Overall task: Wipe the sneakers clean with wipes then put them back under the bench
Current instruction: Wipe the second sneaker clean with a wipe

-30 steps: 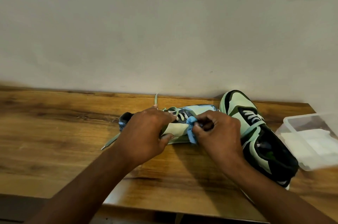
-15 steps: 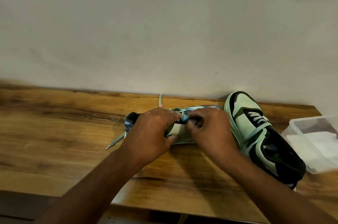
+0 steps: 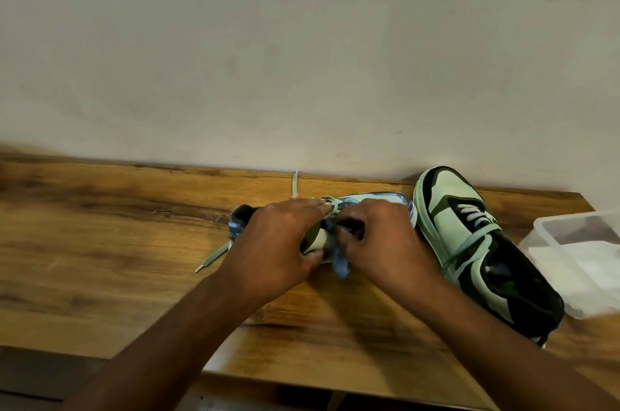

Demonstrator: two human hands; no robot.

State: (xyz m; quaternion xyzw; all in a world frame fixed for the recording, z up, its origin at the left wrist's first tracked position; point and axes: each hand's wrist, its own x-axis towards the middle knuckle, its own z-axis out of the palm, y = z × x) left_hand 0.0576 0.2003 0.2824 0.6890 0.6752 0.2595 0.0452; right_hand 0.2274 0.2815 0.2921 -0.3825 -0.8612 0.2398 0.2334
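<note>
**Wipe back down on sneaker's side, scrubbing ongoing**

Right hand (image 3: 379, 243), fingers curled, is pinching the blue wipe (image 3: 339, 263) and dragging it down the near side of the sneaker (image 3: 369, 201) lying on its side on the bench (image 3: 100, 243); half a second ago the wipe was bunched up by the laces. Left hand (image 3: 278, 243) is gripping the sneaker, steadying it. The second sneaker (image 3: 469, 243) is sitting just beside, probably untouched. Wiping is unfinished.
</note>
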